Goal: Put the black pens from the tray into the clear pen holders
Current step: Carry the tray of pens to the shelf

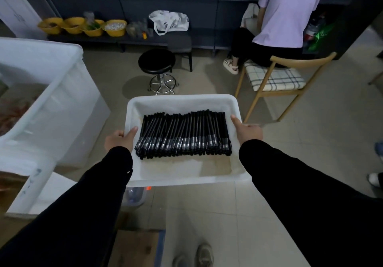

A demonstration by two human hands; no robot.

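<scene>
Fingers of the left hand (119, 141) and right hand (248, 131) grip opposite rims of the white rectangular plastic tray (182, 100), carried above the floor, with the black plastic pens (183, 136) all inside; no clear pen holders visible, so loading appears not yet begun.

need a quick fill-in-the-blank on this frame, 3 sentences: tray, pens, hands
1. The white tray is carried by ____ hands, the left hand and right hand gripping opposite rims.
2. The pens in the tray are ____ in colour.
3. Beyond the tray a black round ____ stands on the floor.

Missing words: two; black; stool
</scene>
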